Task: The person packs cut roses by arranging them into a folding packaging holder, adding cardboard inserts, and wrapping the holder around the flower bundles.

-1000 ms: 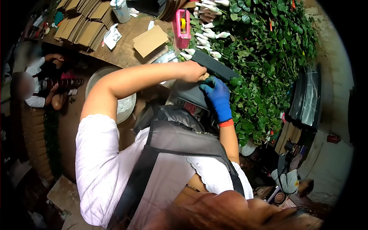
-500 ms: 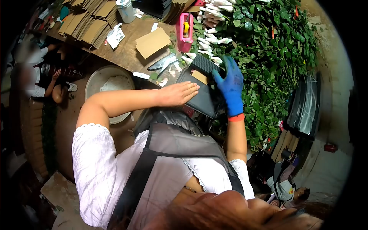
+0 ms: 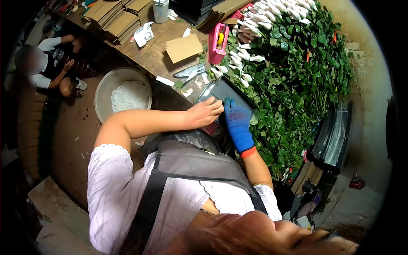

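Observation:
My bare left hand point(image 3: 206, 113) is at the near edge of a dark, shallow tray point(image 3: 225, 90) with a glossy rim. Its fingers are bent and drawn together; what they grip is too small to make out. Just right of it, my right hand point(image 3: 238, 121), in a blue glove with an orange cuff, has its fingertips curled together at the tray, almost touching the left fingers. The gloved fingers hide whatever they pinch. Beyond the tray lie stems with white-wrapped heads point(image 3: 244, 55) and dense green leaves point(image 3: 289, 80).
On the wooden table point(image 3: 146, 53) are a cardboard piece point(image 3: 183, 48), a pink tape dispenser point(image 3: 218, 42), a knife-like blade point(image 3: 190, 70), cardboard stacks point(image 3: 123, 27) and a white container point(image 3: 160, 11). A round tub point(image 3: 102, 95) stands below at left. A person point(image 3: 53, 63) sits at far left.
Both hands have come together at the tray's near edge after being apart half a second ago. The ridged black strip and small tan piece no longer show. The view has shifted.

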Tool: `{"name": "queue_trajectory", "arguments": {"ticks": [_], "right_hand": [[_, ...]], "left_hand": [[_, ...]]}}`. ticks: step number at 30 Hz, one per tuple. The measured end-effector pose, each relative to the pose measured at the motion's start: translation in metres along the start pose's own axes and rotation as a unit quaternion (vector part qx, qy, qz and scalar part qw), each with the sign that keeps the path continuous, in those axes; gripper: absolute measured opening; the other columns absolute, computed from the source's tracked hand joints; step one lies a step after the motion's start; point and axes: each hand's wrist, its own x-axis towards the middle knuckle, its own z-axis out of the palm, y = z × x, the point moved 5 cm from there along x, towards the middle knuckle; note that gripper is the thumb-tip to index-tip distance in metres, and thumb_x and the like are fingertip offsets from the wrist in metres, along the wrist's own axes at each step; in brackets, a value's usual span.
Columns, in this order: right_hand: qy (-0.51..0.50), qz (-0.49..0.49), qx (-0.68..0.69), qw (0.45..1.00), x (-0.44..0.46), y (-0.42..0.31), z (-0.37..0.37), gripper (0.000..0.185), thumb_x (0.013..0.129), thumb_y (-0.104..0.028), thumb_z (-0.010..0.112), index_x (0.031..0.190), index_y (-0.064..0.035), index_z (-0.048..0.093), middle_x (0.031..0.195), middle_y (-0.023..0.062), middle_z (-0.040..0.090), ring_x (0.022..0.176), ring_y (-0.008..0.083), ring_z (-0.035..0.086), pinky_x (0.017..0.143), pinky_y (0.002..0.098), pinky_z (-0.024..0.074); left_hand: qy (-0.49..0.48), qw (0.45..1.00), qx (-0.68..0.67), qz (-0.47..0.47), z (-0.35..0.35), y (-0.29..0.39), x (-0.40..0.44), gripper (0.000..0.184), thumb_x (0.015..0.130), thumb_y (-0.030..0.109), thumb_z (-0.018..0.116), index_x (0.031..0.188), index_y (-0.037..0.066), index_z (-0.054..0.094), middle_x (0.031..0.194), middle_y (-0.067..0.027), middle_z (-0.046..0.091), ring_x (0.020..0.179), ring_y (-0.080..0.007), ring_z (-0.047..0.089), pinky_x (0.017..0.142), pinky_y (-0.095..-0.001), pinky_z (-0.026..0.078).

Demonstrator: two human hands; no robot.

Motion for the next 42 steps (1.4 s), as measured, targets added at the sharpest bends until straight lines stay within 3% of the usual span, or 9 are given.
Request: {"name": "queue_trajectory", "arguments": {"ticks": [4, 7, 10, 16, 25, 29, 32, 34, 42], "right_hand": [[0.013, -0.005, -0.068, 0.998, -0.016, -0.013, 0.013, 0.055, 0.091, -0.014, 0.052, 0.144, -0.0038, 0.044, 0.144, 0.02, 0.049, 0.086, 0.0237, 0.067, 0.069, 0.0392, 0.0529], [-0.028, 0.047, -0.048, 0.997, -0.017, -0.014, 0.012, 0.058, 0.092, -0.012, 0.052, 0.148, -0.0116, 0.041, 0.154, 0.0109, 0.043, 0.076, 0.0204, 0.068, 0.061, 0.0369, 0.055], [-0.054, 0.052, -0.032, 0.997, -0.017, -0.019, 0.0, 0.059, 0.091, -0.011, 0.052, 0.149, -0.0059, 0.039, 0.152, 0.0171, 0.042, 0.086, 0.0229, 0.067, 0.064, 0.0383, 0.055], [-0.094, 0.077, -0.025, 0.992, -0.017, -0.02, -0.004, 0.063, 0.091, -0.011, 0.053, 0.152, -0.0087, 0.035, 0.155, 0.0147, 0.04, 0.083, 0.0217, 0.065, 0.063, 0.0382, 0.0546], [-0.081, 0.113, -0.02, 0.99, -0.017, -0.022, 0.003, 0.062, 0.09, -0.012, 0.052, 0.15, -0.0115, 0.038, 0.156, 0.0123, 0.038, 0.083, 0.0197, 0.063, 0.066, 0.0389, 0.0541], [-0.061, 0.109, -0.025, 0.992, -0.017, -0.023, 0.0, 0.061, 0.09, -0.011, 0.052, 0.15, -0.0117, 0.039, 0.155, 0.0117, 0.04, 0.082, 0.0192, 0.063, 0.065, 0.0381, 0.054], [-0.06, 0.109, -0.033, 0.992, -0.018, -0.023, -0.001, 0.061, 0.09, -0.011, 0.053, 0.149, -0.0118, 0.04, 0.154, 0.0114, 0.041, 0.08, 0.0184, 0.063, 0.063, 0.0372, 0.0538], [-0.062, 0.108, -0.046, 0.991, -0.017, -0.023, -0.003, 0.061, 0.09, -0.011, 0.053, 0.149, -0.0119, 0.041, 0.154, 0.0114, 0.041, 0.08, 0.0179, 0.063, 0.063, 0.0365, 0.0537], [-0.069, 0.097, -0.054, 0.991, -0.016, -0.022, -0.001, 0.06, 0.09, -0.01, 0.054, 0.149, -0.011, 0.041, 0.155, 0.0126, 0.04, 0.079, 0.0178, 0.063, 0.063, 0.0362, 0.0547]], "left_hand": [[0.118, 0.939, -0.309, -0.097, -0.009, -0.036, -0.018, 0.043, 0.084, 0.048, 0.069, 0.106, 0.012, 0.06, 0.114, -0.0113, 0.05, 0.117, -0.0309, 0.046, 0.101, -0.0449, 0.034], [0.153, 0.916, -0.266, -0.258, 0.03, -0.077, -0.054, 0.039, 0.086, 0.021, 0.066, 0.121, 0.007, 0.054, 0.123, -0.017, 0.051, 0.116, -0.037, 0.049, 0.1, -0.0466, 0.038], [0.033, 0.886, -0.139, -0.442, 0.115, -0.11, -0.081, 0.053, 0.085, 0.004, 0.055, 0.136, -0.006, 0.043, 0.144, -0.0272, 0.043, 0.131, -0.0434, 0.043, 0.112, -0.048, 0.034], [-0.257, 0.752, -0.279, -0.538, 0.121, -0.147, -0.068, 0.081, 0.068, 0.021, 0.083, 0.134, -0.003, 0.042, 0.135, -0.0241, 0.05, 0.13, -0.0404, 0.046, 0.108, -0.0468, 0.039], [-0.023, 0.707, -0.471, -0.527, 0.134, -0.119, -0.099, 0.054, 0.072, 0.008, 0.077, 0.115, 0.007, 0.044, 0.107, -0.0225, 0.064, 0.101, -0.0399, 0.064, 0.089, -0.0431, 0.049], [0.138, 0.776, -0.447, -0.423, 0.059, -0.105, -0.102, 0.074, 0.075, 0.002, 0.07, 0.141, 0.008, 0.036, 0.089, -0.0167, 0.06, 0.09, -0.0383, 0.061, 0.079, -0.0434, 0.048], [0.067, 0.716, -0.544, -0.433, 0.043, -0.105, -0.102, 0.083, 0.073, 0.002, 0.072, 0.148, 0.012, 0.039, 0.097, -0.0107, 0.066, 0.089, -0.027, 0.059, 0.087, -0.0347, 0.047], [0.079, 0.749, -0.558, -0.347, 0.046, -0.103, -0.095, 0.069, 0.071, 0.001, 0.073, 0.137, 0.012, 0.057, 0.111, -0.0068, 0.07, 0.095, -0.0215, 0.057, 0.091, -0.0313, 0.046], [0.029, 0.778, -0.491, -0.39, 0.077, -0.103, -0.094, 0.062, 0.071, -0.002, 0.064, 0.132, 0.01, 0.054, 0.111, -0.0114, 0.066, 0.111, -0.0288, 0.057, 0.099, -0.0349, 0.044]]}}
